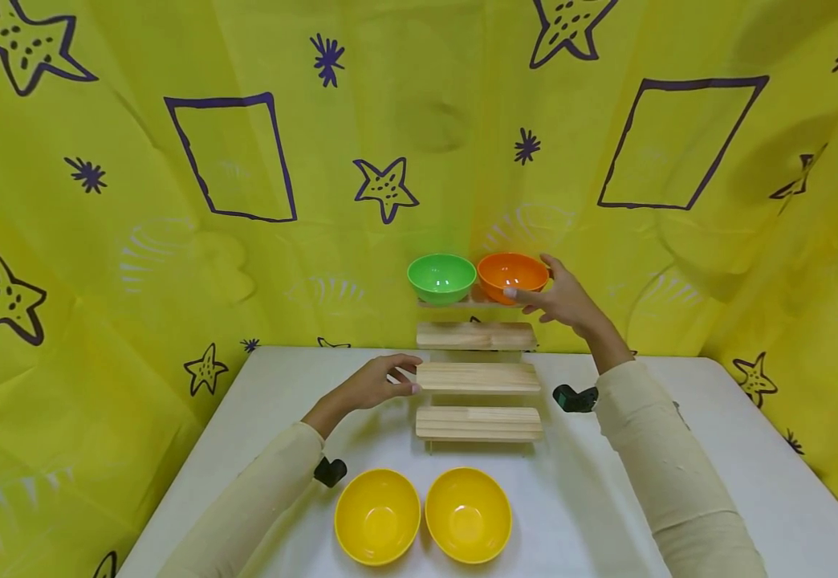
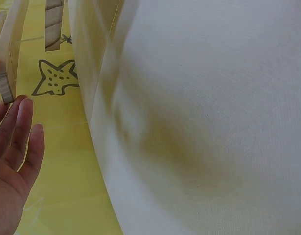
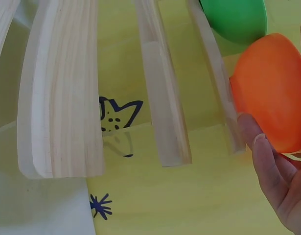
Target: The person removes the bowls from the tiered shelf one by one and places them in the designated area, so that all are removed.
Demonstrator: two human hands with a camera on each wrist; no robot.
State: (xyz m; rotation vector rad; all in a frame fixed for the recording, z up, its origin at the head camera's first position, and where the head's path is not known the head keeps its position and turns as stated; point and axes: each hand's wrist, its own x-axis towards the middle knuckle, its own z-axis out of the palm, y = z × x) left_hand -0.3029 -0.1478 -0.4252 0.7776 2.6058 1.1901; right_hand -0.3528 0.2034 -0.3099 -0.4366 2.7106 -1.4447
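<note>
A wooden step stand (image 1: 478,377) rises at the back of the table. On its top step sit a green bowl (image 1: 441,279) and, to the right, an orange bowl (image 1: 513,273). My right hand (image 1: 559,301) holds the orange bowl, thumb at its front and fingers by its right side. In the right wrist view, fingertips touch the orange bowl (image 3: 270,93) low on its wall. At the left end of a middle step, my left hand (image 1: 377,381) grips the board's edge between thumb and fingers. Two yellow bowls (image 1: 378,518) stand side by side before the stand.
The white table (image 1: 246,449) ends at a yellow patterned cloth (image 1: 347,265) hung behind and on both sides. A small black object (image 1: 575,398) lies right of the stand, and another dark object (image 1: 330,472) lies by the left forearm.
</note>
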